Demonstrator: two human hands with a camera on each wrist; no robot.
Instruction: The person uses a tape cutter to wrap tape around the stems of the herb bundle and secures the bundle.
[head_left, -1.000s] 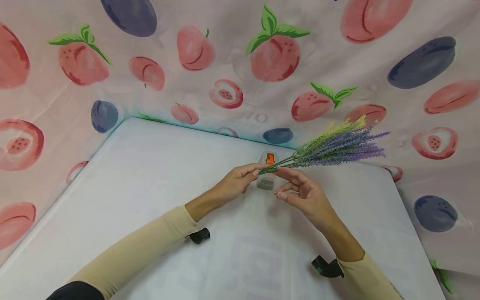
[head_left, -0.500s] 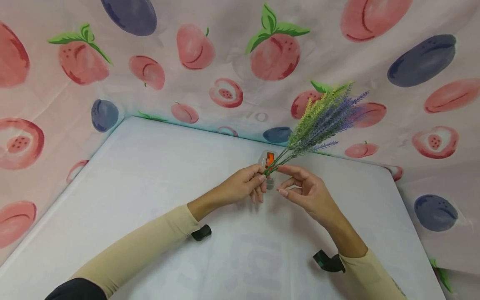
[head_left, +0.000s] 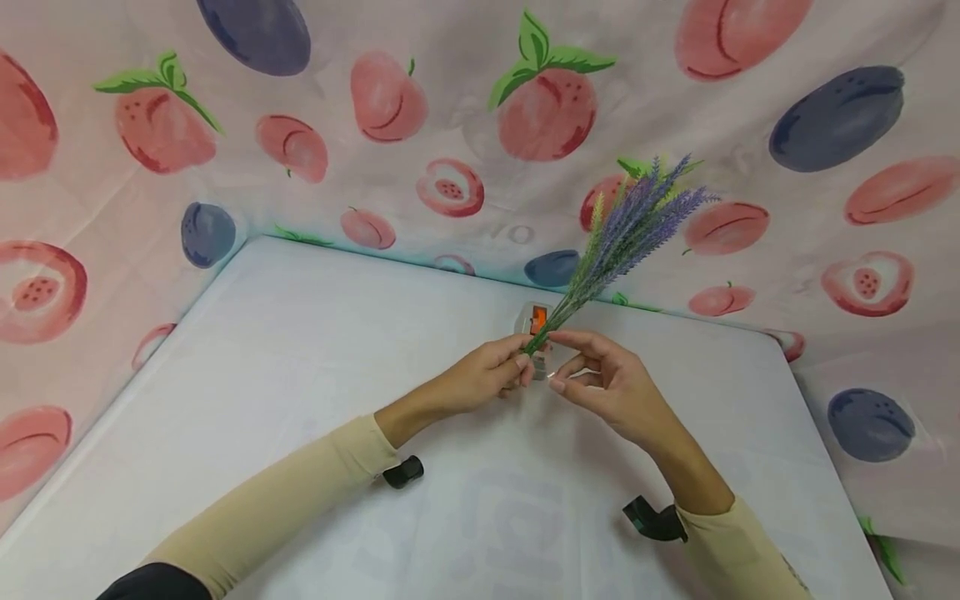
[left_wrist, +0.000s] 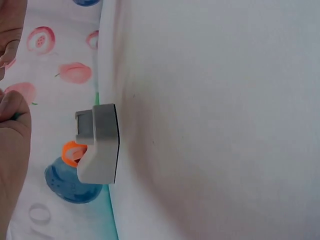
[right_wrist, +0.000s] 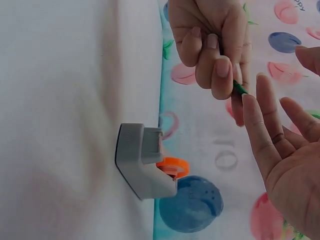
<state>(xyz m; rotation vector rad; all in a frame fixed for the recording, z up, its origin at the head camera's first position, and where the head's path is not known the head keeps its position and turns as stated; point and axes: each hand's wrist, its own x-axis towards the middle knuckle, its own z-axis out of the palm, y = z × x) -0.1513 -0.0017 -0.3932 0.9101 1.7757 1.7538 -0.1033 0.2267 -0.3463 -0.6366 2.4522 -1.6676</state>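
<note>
Carefully, we're pinching the flower stems [head_left: 566, 309] near their ends with our left hand [head_left: 482, 375], while our right hand [head_left: 618, 387], fingers apart, is ideally touching them lightly.

Site: staged tabletop set. I sit at a white-covered table [head_left: 315, 325]; fruit-print cloth [head_left: 465, 83] rises beyond its far edge and beside its left edge, folding at the far-left corner. Wrist-worn black devices [head_left: 655, 521] suggest recording. Home or lab: cannot tell.
</note>
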